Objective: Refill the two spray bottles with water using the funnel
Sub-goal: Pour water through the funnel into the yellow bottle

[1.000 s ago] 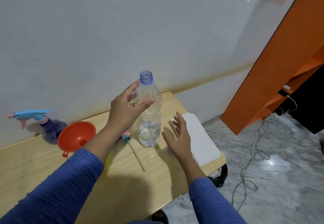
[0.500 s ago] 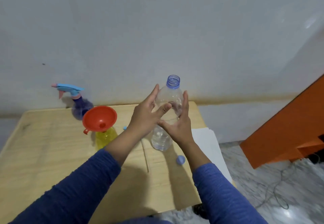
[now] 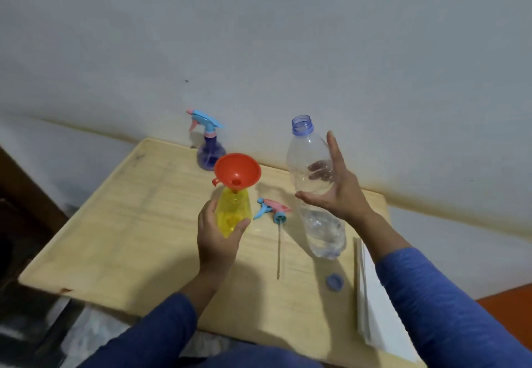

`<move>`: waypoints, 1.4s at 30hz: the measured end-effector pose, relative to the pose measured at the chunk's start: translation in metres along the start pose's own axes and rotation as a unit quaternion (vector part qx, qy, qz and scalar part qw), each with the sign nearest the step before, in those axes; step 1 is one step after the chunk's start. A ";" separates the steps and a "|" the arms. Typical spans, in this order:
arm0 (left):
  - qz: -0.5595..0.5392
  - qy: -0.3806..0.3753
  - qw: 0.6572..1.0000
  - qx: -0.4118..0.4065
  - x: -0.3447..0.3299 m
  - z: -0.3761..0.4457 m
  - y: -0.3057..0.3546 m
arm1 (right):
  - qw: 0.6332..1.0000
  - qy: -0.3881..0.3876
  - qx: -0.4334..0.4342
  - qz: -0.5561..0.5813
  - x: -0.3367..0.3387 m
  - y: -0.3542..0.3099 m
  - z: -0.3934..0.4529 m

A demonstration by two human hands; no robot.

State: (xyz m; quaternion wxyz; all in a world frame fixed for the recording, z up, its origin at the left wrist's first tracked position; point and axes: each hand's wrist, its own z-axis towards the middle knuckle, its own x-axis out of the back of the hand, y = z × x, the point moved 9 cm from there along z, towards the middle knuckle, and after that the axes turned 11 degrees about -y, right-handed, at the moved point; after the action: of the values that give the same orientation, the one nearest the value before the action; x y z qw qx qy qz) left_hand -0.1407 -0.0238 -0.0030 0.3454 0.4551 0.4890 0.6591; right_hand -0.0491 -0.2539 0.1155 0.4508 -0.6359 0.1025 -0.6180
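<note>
A single wide-angle view looks from the person's head, forward and down, onto the wooden surface (image 3: 121, 223) that stands against a pale wall (image 3: 259, 36). The wall fills the upper half of the frame; the surface lies tilted across the lower half, its far edge meeting the wall. The camera sits close: both blue sleeves enter from the bottom edge, and the left hand (image 3: 218, 238) and right hand (image 3: 336, 189) fall near mid-frame. The edges bend, probably from the lens.
</note>
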 end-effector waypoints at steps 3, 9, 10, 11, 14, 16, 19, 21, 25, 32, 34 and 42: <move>0.014 -0.042 0.999 0.017 -0.009 0.018 -0.008 | 0.997 -0.067 0.008 -0.046 -0.001 -0.010 0.007; 0.024 -0.063 0.997 0.049 -0.013 0.032 -0.028 | 0.968 -0.187 -0.005 -0.166 -0.007 -0.019 0.016; 0.024 -0.063 0.996 0.056 -0.013 0.033 -0.031 | 0.963 -0.200 -0.005 -0.180 -0.008 -0.019 0.017; 0.019 -0.063 0.996 0.065 -0.013 0.034 -0.033 | 0.959 -0.210 -0.006 -0.192 -0.008 -0.019 0.019; -0.002 -0.067 0.994 0.085 -0.014 0.034 -0.036 | 0.946 -0.236 -0.018 -0.220 -0.006 -0.017 0.023; -0.003 -0.066 0.994 0.084 -0.013 0.034 -0.036 | 0.938 -0.252 -0.025 -0.235 -0.006 -0.017 0.026; 0.001 -0.067 0.994 0.085 -0.012 0.034 -0.035 | 0.923 -0.276 -0.018 -0.268 -0.010 -0.021 0.032; 0.003 -0.068 0.994 0.082 -0.012 0.034 -0.035 | 0.916 -0.284 -0.012 -0.281 -0.010 -0.024 0.036; 0.000 -0.065 0.995 0.073 -0.012 0.034 -0.035 | 0.904 -0.295 0.002 -0.310 -0.009 -0.030 0.043; 0.007 -0.066 0.995 0.075 -0.012 0.035 -0.038 | 0.878 -0.306 0.011 -0.368 -0.009 -0.032 0.051; 0.011 -0.066 0.995 0.076 -0.012 0.035 -0.038 | 0.872 -0.306 0.010 -0.383 -0.007 -0.030 0.052; 0.021 -0.065 0.994 0.084 -0.012 0.037 -0.043 | 0.857 -0.308 0.010 -0.413 -0.002 -0.027 0.056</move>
State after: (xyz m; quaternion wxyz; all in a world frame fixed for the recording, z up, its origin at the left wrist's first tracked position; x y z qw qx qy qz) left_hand -0.1015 -0.0106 -0.0434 0.3227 0.5349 0.5095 0.5917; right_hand -0.0118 -0.2122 0.1428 0.1691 -0.7728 -0.3201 -0.5212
